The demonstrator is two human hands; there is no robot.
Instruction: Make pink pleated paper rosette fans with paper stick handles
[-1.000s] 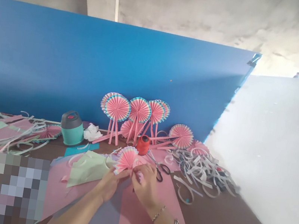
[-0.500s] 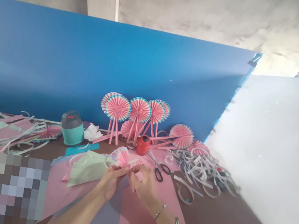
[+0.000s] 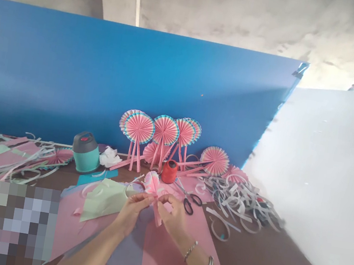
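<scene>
Both my hands pinch a pleated pink paper fan [image 3: 152, 182] at its narrow middle, over the pink sheets. Its pale-edged top spreads out above my fingers, and a folded pink strip hangs below them. My left hand [image 3: 134, 208] closes on it from the left, thumb against fingertips. From the other side my right hand [image 3: 171, 216] grips the same spot; whether thread is between the fingers is too small to make out. Close beyond the hands stand a red thread spool [image 3: 169, 172] and scissors [image 3: 189, 199] with black handles.
Finished pink paper fans [image 3: 164, 130] lean against the blue partition [image 3: 139, 73]. Curled paper strips [image 3: 239, 203] pile up at the right. A teal lidded container [image 3: 86, 154] and crumpled white tissue [image 3: 110, 157] stand at the back left. Green paper [image 3: 107, 200] lies left of my hands.
The fan has turned more upright and shifted slightly right, so its folded lower strip now shows beneath my fingers. Both hands stay closed on it.
</scene>
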